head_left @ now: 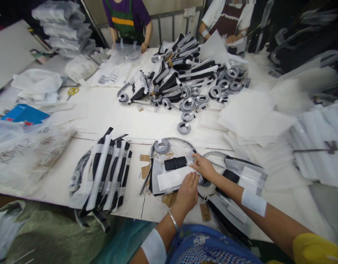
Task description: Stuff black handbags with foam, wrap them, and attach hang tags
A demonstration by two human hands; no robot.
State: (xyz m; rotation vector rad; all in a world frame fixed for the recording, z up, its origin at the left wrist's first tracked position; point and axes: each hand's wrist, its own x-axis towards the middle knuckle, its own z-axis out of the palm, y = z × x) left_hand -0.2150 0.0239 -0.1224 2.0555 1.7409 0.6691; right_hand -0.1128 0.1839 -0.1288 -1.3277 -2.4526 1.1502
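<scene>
— Which step are you at?

— Flattening, I judge. My left hand (pixel 186 192) lies open, palm down, fingers stretched over a white sheet (pixel 170 180). The sheet sits on a black and grey bag part (pixel 175 163) at the near edge of the table (pixel 111 113), about midway along it.

— And your right hand (pixel 204 167)?

— Its fingertips touch the clear wrapper (pixel 191 158) just beside the black piece. Whether they pinch it or only rest on it, I cannot tell.

— What does a next move call for?

— I think it calls for keeping the sheet pinned so nothing slides, and for a light touch, as the film looks slippery. The coiled grey strap (pixel 162 146) and the brown tags (pixel 144 158) lie close by.

— Can you read any writing?

— Not really. A white bag (pixel 107 79) towards the far edge has a barcode. The clear bags (pixel 17 154) by the left edge carry handwriting. Both are too blurred to read.
</scene>
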